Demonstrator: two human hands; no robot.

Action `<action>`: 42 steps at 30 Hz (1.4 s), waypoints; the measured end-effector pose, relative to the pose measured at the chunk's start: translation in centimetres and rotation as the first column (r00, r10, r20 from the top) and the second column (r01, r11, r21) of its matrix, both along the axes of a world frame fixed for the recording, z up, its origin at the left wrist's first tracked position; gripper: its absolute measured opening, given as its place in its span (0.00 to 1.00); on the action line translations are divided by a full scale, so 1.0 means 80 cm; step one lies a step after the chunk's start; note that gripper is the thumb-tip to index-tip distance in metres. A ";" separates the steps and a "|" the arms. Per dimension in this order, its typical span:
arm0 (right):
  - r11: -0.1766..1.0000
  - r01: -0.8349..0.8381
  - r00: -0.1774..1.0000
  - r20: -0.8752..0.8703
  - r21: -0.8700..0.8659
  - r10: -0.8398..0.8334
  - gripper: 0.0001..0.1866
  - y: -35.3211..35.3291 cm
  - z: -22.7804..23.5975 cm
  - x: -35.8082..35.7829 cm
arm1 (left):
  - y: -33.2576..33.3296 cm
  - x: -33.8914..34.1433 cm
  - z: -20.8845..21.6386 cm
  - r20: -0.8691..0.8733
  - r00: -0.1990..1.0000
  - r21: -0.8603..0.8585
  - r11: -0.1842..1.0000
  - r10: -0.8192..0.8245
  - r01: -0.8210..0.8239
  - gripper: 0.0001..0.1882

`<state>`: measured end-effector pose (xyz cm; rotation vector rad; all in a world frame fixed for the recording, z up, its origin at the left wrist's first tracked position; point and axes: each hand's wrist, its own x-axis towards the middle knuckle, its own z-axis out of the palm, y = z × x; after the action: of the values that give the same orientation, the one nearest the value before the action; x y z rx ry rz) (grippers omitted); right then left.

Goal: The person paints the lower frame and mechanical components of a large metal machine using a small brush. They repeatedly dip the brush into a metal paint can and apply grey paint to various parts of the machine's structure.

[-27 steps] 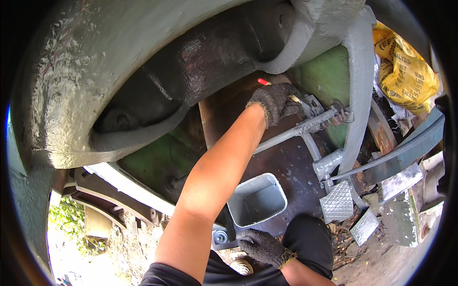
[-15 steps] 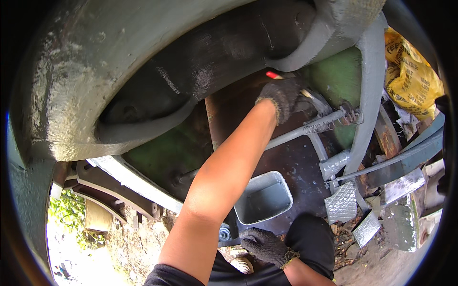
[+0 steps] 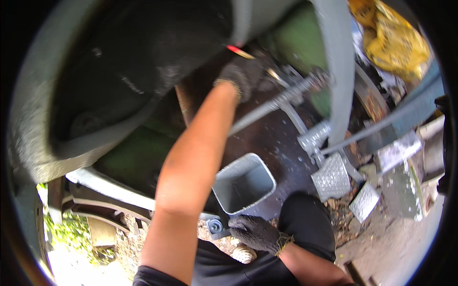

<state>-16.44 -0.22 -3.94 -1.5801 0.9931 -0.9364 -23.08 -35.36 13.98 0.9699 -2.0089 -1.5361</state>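
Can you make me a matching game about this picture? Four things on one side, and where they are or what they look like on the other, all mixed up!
Things:
1. Left hand
2. Right hand
3. Tub
4. Bag

Clues:
A. Grey and open at the top
B. Yellow and crumpled, at the upper right
C. Closed around a red-tipped handle
D. Gloved, down low by the dark trousers

Right pairs: 1-C, 2-D, 3-A, 4-B
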 end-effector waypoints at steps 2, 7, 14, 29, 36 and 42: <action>0.993 0.045 0.995 0.088 0.108 -0.054 0.14 -0.001 0.003 0.006 | -0.001 0.008 0.008 0.069 0.988 -0.057 0.989 0.139 -0.135 0.19; 0.976 0.191 0.970 0.134 0.101 -0.203 0.13 -0.005 0.009 0.028 | -0.001 0.027 0.017 -0.102 0.973 -0.011 0.978 0.205 -0.207 0.16; 0.959 0.186 0.963 0.153 0.214 -0.221 0.14 -0.002 0.022 0.020 | 0.001 -0.009 0.006 -0.066 0.990 -0.111 0.985 0.127 -0.134 0.14; 0.964 0.099 0.977 0.158 0.248 -0.141 0.14 -0.008 0.033 0.007 | 0.020 0.009 0.028 0.435 0.900 -0.674 0.672 0.023 0.308 0.15; 0.963 0.067 0.981 0.160 0.260 -0.112 0.19 -0.007 0.041 -0.001 | -0.001 0.021 0.025 0.233 0.919 -0.515 0.762 -0.317 0.394 0.17; 0.964 0.167 0.964 0.170 0.207 -0.203 0.14 -0.008 0.026 0.015 | -0.003 0.006 0.036 0.475 0.844 -0.574 0.640 -0.249 0.511 0.18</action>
<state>-15.27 -0.84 -1.83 -1.2285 1.0743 -1.0657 -22.62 -35.56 16.90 0.5284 -2.8854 -0.6300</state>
